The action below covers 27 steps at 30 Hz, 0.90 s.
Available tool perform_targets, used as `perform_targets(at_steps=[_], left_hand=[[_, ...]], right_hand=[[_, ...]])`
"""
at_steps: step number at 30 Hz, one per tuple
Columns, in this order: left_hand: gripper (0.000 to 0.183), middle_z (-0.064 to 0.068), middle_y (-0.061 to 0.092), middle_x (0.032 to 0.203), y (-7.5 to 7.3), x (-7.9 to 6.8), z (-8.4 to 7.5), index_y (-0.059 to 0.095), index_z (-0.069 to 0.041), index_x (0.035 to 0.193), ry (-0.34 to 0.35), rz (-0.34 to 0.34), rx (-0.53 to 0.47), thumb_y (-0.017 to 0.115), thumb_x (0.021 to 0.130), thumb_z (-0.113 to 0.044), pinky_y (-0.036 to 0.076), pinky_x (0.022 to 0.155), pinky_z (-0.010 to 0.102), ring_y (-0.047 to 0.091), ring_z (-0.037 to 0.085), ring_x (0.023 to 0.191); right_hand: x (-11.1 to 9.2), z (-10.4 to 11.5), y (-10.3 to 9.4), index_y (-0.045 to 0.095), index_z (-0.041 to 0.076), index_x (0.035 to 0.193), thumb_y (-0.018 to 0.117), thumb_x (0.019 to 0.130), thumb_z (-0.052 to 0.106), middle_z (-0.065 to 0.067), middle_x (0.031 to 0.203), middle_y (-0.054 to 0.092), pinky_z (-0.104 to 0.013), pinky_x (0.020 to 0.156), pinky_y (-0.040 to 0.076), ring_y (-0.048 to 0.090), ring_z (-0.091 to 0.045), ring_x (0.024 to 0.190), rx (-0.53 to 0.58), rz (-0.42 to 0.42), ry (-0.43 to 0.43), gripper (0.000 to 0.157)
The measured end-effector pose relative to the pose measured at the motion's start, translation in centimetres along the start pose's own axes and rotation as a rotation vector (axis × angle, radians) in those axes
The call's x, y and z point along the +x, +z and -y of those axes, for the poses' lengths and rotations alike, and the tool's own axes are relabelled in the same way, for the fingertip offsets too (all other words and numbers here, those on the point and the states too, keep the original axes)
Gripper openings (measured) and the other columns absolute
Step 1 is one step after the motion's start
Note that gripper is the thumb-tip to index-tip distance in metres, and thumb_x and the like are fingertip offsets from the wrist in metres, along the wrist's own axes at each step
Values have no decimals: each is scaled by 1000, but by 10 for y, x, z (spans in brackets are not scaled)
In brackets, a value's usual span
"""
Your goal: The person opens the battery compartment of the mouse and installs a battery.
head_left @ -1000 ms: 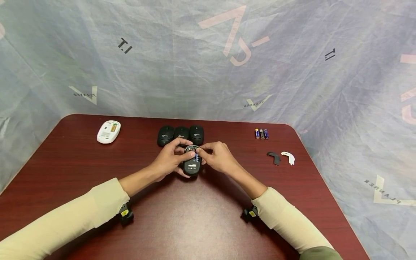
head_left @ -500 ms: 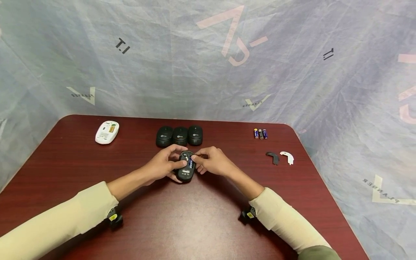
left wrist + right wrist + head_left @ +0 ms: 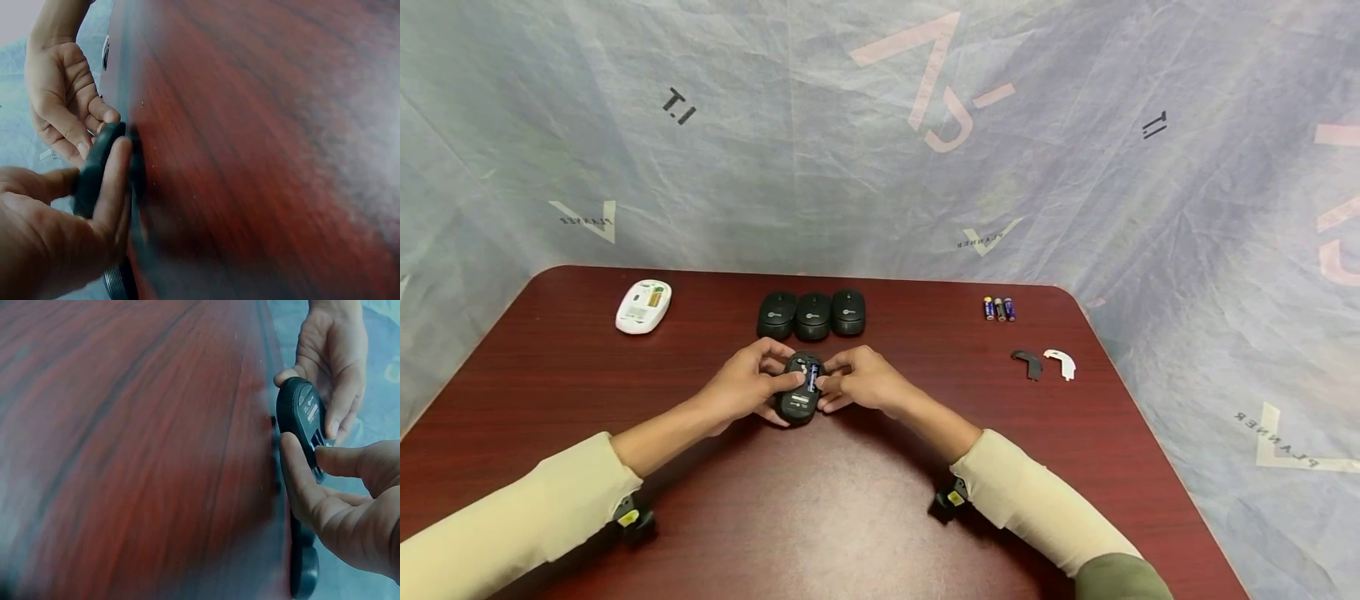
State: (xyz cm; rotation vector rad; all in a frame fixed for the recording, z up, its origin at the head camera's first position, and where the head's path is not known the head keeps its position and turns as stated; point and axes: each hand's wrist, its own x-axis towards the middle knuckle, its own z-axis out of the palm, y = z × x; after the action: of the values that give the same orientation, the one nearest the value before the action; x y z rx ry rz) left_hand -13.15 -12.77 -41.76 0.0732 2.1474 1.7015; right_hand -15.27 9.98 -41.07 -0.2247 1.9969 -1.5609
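A black computer mouse point(image 3: 798, 406), turned underside up, is held between both hands over the middle of the table. Its battery bay is uncovered, and a blue battery point(image 3: 812, 378) lies in it. My left hand point(image 3: 741, 382) grips the mouse from the left, thumb across the underside and fingers around the edge. On the other side, my right hand point(image 3: 867, 381) has its thumb by the battery. In the right wrist view that thumb and the fingers below pinch the mouse point(image 3: 287, 405). The left wrist view shows the mouse point(image 3: 94, 175) edge-on, its bay hidden.
Three black mice point(image 3: 813, 317) stand in a row just behind the hands. A white mouse point(image 3: 644, 307) lies underside up at the back left. At the right are three batteries point(image 3: 999, 309), a black cover point(image 3: 1027, 364) and a white cover point(image 3: 1061, 363). A fabric sheet point(image 3: 737, 150) hangs behind the table.
Both hands and the mouse have moved left and slightly toward me, away from the row of mice. The right thumb has shifted down along the battery, which now shows more fully.
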Motion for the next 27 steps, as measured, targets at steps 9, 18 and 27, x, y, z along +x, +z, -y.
perform_targets(at_steps=[9, 18, 27], left_hand=[[50, 21, 62, 118, -24, -9, 6, 53, 6, 153, -23, -33, 68, 72, 111, -13, 74, 70, 45, 76, 22, 86], [53, 19, 67, 116, -44, -18, 9, 52, 7, 155, -23, -50, 144, 72, 112, -17, 73, 66, 39, 74, 20, 84], [55, 27, 68, 128, -66, -24, 17, 50, 9, 157, -36, -72, 179, 70, 114, -20, 72, 66, 38, 74, 19, 87]], right_hand=[[14, 2, 21, 62, -20, 141, 67, 104, -12, -28, 104, 79, -38, 87, 74, 78, -17, 77, 99, 12, 2, 39], [23, 9, 38, 62, -19, 142, 67, 103, -14, -38, 115, 78, -40, 91, 73, 79, -20, 82, 150, 14, 13, 40], [31, 16, 57, 62, -19, 142, 67, 102, -15, -38, 117, 79, -43, 96, 72, 84, -40, 104, 177, 14, 14, 40]])
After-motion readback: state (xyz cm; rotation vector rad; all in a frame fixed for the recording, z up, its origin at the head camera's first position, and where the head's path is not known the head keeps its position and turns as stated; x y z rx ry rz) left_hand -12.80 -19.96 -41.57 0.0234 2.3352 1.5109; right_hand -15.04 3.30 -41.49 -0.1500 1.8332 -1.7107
